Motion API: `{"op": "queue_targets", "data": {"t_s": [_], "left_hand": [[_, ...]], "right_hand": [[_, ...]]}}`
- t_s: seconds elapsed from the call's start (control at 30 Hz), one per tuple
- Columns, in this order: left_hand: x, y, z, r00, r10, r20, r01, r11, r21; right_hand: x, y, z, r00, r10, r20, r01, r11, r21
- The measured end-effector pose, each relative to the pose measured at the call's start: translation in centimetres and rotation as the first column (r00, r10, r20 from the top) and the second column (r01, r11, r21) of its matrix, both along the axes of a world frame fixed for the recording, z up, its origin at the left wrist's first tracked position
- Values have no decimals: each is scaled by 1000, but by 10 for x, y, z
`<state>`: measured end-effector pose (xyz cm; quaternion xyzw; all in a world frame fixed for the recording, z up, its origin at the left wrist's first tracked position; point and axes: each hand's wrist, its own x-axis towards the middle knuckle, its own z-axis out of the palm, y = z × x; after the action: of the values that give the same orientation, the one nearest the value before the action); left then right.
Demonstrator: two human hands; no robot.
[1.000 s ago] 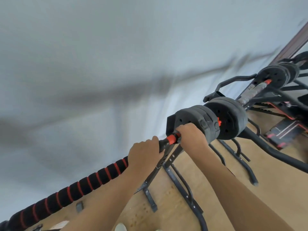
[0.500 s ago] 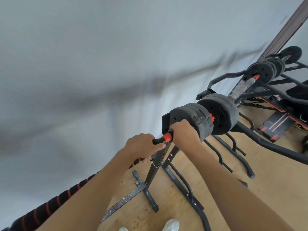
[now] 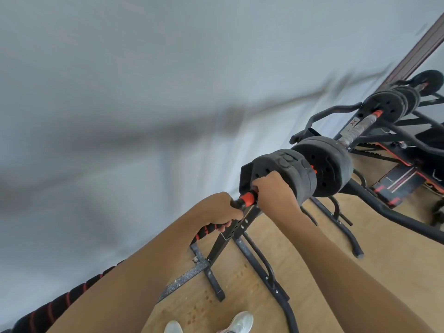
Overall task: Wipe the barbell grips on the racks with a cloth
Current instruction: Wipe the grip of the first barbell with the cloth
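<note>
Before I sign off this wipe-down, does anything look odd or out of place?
No cloth shows. The left hand holds the striped grip bare, the right hand the bar beside the weight plates. Nothing else stands out.

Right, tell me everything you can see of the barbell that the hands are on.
The barbell runs diagonally from lower left to centre. Its grip is black foam ringed with red bands, then an orange-red collar, then thick matte black weight plates. It sits atop a black rack upright. The left hand grips the foam beside the collar; the right hand holds it by the plates.
</note>
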<state>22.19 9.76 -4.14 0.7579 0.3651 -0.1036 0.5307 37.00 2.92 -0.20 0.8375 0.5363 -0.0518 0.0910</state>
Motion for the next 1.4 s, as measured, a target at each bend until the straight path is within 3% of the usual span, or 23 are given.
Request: {"op": "queue_targets", "data": {"t_s": [0.07,0.1,0.2,0.23,0.3,0.4,0.43,0.5,0.57,0.6,0.7,0.77,0.9,0.97,1.03,1.1,1.17,1.2,1.27,1.33,1.4], "left_hand": [[0,-8,-2,999,-1,-52,17,953,302],[0,-13,-4,998,-5,-70,37,888,458],[-1,-31,-13,996,6,-91,69,603,794],[-1,-36,-15,995,25,-97,69,529,846],[-1,-43,-16,993,50,-107,70,476,877],[1,-43,-14,995,37,-90,57,526,849],[1,-37,-12,996,24,-85,57,565,823],[3,-16,-10,994,-13,-107,80,755,650],[3,7,-8,996,-59,-64,73,965,250],[3,16,-7,998,-58,-25,59,998,35],[2,26,-6,999,-35,23,42,908,-417],[1,23,-5,998,-59,26,64,873,-483],[2,16,0,1000,17,-10,-19,942,-335],[5,8,0,1000,18,-22,-21,990,-139],[7,-4,-2,998,19,-57,-8,984,175],[6,-17,-5,996,34,-86,19,834,552],[4,-28,-7,994,15,-107,72,639,766],[4,-32,-9,994,13,-107,79,586,806],[6,-36,-11,996,39,-77,40,576,816],[6,-34,-13,997,60,-39,-8,637,771],[6,-20,-15,999,28,-32,-2,787,617]], "right_hand": [[-21,-8,-12,998,59,16,-60,994,89],[-34,-15,-19,991,130,6,-130,981,142],[-45,-35,-32,964,209,-162,-155,944,292],[-36,-36,-32,963,206,-173,-145,940,309],[-12,-32,-22,980,136,-145,-102,970,221],[9,-15,2,996,89,20,-89,996,2],[4,-11,5,992,92,81,-91,996,-25],[-12,-9,1,989,84,121,-84,996,-4],[-28,-12,-10,996,79,51,-81,996,49],[-36,-15,-13,994,107,-7,-107,993,54],[-42,-21,-15,952,300,-57,-295,952,88],[-26,-16,-7,934,353,48,-355,934,33],[5,-1,15,971,169,167,-154,983,-101],[0,-2,12,975,129,182,-109,987,-115],[-8,-5,2,988,77,136,-68,995,-73],[-24,-11,-13,998,57,23,-58,998,28],[-42,-22,-24,988,111,-111,-96,986,134],[-44,-26,-28,979,146,-142,-120,977,177],[-27,-26,-25,979,148,-138,-122,975,184],[0,-19,-12,991,74,-110,-64,994,92],[16,-11,1,997,51,-49,-50,998,30]]}}
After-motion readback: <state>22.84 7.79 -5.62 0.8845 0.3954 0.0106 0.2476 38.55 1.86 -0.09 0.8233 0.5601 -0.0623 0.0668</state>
